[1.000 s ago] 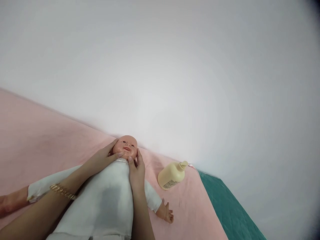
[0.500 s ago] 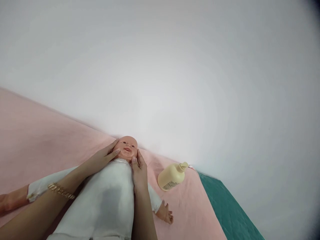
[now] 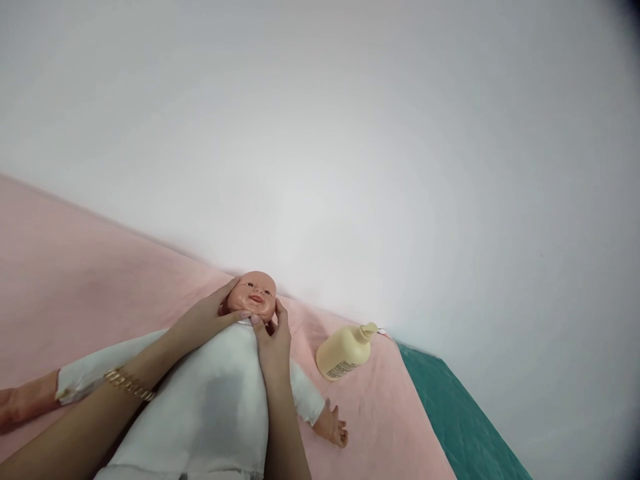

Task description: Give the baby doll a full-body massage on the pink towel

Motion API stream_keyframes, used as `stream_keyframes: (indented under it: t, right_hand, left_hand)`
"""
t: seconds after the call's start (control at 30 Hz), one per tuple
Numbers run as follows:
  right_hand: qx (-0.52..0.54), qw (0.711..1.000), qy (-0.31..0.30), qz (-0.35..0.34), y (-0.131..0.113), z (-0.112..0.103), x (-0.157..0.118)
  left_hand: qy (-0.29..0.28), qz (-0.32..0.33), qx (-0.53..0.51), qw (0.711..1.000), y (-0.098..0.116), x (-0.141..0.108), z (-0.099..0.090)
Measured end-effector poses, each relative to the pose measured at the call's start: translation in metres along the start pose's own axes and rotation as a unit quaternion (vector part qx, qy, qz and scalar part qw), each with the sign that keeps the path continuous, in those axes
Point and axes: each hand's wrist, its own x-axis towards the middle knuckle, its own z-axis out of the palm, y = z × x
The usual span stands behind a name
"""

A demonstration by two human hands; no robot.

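A baby doll (image 3: 220, 407) with a white cloth body lies on its back, its bald plastic head pointing away from me. My left hand (image 3: 207, 320) cups one side of the head, fingers along the cheek and thumb under the chin. On the other side, my right hand (image 3: 274, 337) curls its fingers round by the ear. Both thumbs almost meet at the doll's chin and neck. A gold bracelet (image 3: 129, 385) circles my left wrist. The fingertips behind the head are partly hidden.
A pale yellow pump bottle (image 3: 344, 352) stands right of the doll on a pink sheet (image 3: 390, 427). Beyond the sheet's right edge shows a green quilted cover (image 3: 460, 413). A white wall (image 3: 320, 147) rises behind the doll's head.
Both thumbs have slid from the doll's cheeks down and inward to the chin. My right hand has shifted slightly left. The doll and bottle stay in place.
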Motion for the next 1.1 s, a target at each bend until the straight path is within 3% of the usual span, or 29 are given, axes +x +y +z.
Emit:
stream_keyframes:
  t: [0.27, 0.47, 0.83, 1.1]
  right_hand:
    - [0.002, 1.0, -0.003, -0.007, -0.001, -0.001, 0.0]
    - [0.003, 1.0, -0.007, -0.004, -0.001, -0.003, 0.0]
    - [-0.018, 0.999, 0.003, -0.029, 0.003, -0.007, 0.005]
    - [0.026, 1.0, -0.007, -0.015, -0.005, -0.002, -0.001]
  left_hand:
    - [-0.001, -0.011, 0.007, 1.0, 0.004, -0.001, 0.0]
    - [0.038, -0.027, 0.011, 0.999, -0.004, 0.0, 0.004]
    - [0.042, -0.005, 0.032, 0.999, -0.01, 0.001, 0.006]
    - [0.032, -0.032, 0.027, 0.999, -0.008, 0.0, 0.005]
